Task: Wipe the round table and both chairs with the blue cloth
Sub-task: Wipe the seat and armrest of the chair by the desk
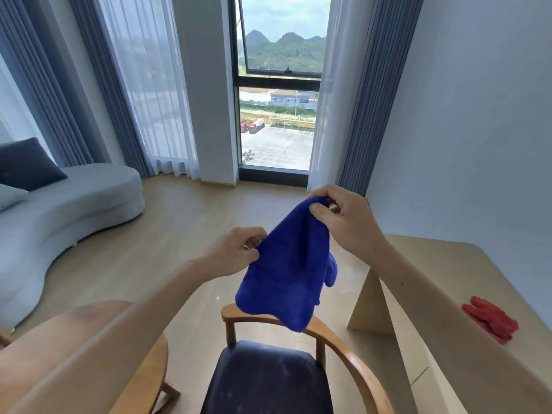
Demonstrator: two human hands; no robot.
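Both hands pinched the blue cloth (286, 264) in midair, left hand (236, 252) low, right hand (340, 216) high, above the chair (298, 369).

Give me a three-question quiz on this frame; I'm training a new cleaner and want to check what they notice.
1. True or false: the blue cloth is lying flat on the round table.
2. Which hands grip the cloth? A) left hand only B) right hand only C) both
3. Fill in: the cloth hangs above the wooden chair with the dark ____.

Key
1. False: it hangs in the air, held up by the hands.
2. C: each hand pinches an upper edge.
3. Seat. A red cloth lies on the pale desk to the right.
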